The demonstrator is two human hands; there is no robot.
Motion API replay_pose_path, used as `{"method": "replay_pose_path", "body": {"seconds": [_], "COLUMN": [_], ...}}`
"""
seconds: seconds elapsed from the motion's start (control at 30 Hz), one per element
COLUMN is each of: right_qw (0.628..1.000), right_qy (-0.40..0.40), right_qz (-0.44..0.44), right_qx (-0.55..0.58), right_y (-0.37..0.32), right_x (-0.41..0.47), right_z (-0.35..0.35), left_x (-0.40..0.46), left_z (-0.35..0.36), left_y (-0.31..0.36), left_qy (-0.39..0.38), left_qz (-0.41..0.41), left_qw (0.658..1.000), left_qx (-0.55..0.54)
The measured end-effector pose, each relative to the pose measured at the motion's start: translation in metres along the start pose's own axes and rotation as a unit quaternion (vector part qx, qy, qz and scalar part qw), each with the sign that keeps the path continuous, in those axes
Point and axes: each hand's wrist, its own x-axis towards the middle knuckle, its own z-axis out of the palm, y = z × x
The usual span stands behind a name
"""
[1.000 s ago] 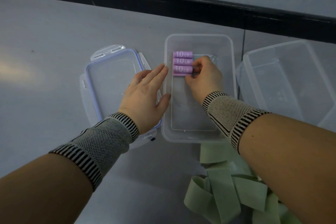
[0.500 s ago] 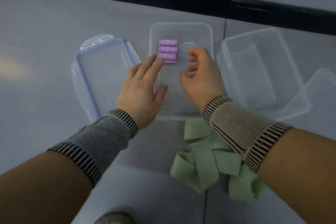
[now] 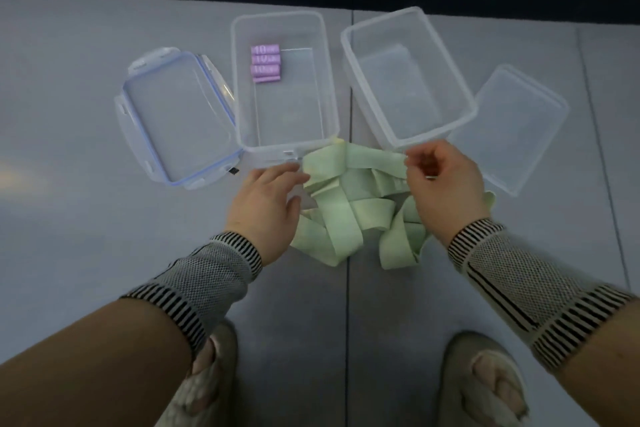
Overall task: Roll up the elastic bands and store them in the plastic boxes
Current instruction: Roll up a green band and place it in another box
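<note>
Two clear plastic boxes sit across the upper middle of the frame: the left box [image 3: 242,87] with purple rolls [image 3: 265,63] in its far corner, the right box [image 3: 460,80] bare. Below them lies the heap of green bands [image 3: 346,215]. The right hand [image 3: 446,184] pinches one strand at the heap's top; the left hand [image 3: 268,201], fingers relaxed, touches its edge. Picking out the next band looks underway; freeing one length for rolling comes next.

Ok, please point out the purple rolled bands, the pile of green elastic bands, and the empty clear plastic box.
purple rolled bands [image 3: 265,63]: head view, middle roll.
pile of green elastic bands [image 3: 341,218]: head view, centre strip.
empty clear plastic box [image 3: 465,94]: head view, right wall.
</note>
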Motion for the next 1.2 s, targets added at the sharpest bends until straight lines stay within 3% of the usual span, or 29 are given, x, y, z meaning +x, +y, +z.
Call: {"method": "replay_pose_path", "body": {"seconds": [0.23,0.37,0.43,0.5,0.6,0.67,0.9,1.1,1.2], "right_qw": [0.994,0.991,0.991,0.983,0.933,0.915,0.97,0.937,0.941], "right_qy": [-0.045,0.032,0.033,-0.037,-0.176,-0.204,-0.105,-0.194,-0.192], "right_qz": [0.065,0.1,0.067,0.019,-0.005,0.001,-0.027,0.017,0.012], "right_qx": [-0.071,-0.087,-0.107,-0.18,-0.314,-0.347,-0.217,-0.29,-0.28], "right_y": [0.048,0.056,0.056,0.056,0.064,0.066,0.05,0.061,0.06], "right_x": [-0.047,-0.022,-0.005,0.009,0.021,0.024,0.012,0.022,0.022], "right_z": [0.006,0.0,0.0,0.006,0.018,0.022,0.011,0.006,0.009], "left_x": [-0.034,-0.013,0.002,0.013,0.023,0.024,0.014,0.015,0.014], "left_z": [0.021,0.033,0.041,0.045,0.047,0.046,0.047,0.044,0.044], "left_y": [0.004,0.005,0.012,0.022,0.029,0.03,0.018,0.02,0.023], "left_qy": [-0.042,-0.031,-0.039,-0.065,-0.108,-0.116,-0.134,-0.161,-0.14], "left_qz": [-0.009,-0.014,-0.011,-0.02,-0.045,-0.051,-0.067,-0.094,-0.086], "left_qw": [0.999,0.999,0.999,0.997,0.988,0.987,0.986,0.98,0.984], "left_qx": [0.019,0.011,0.018,0.045,0.097,0.101,0.074,0.062,0.066]}}
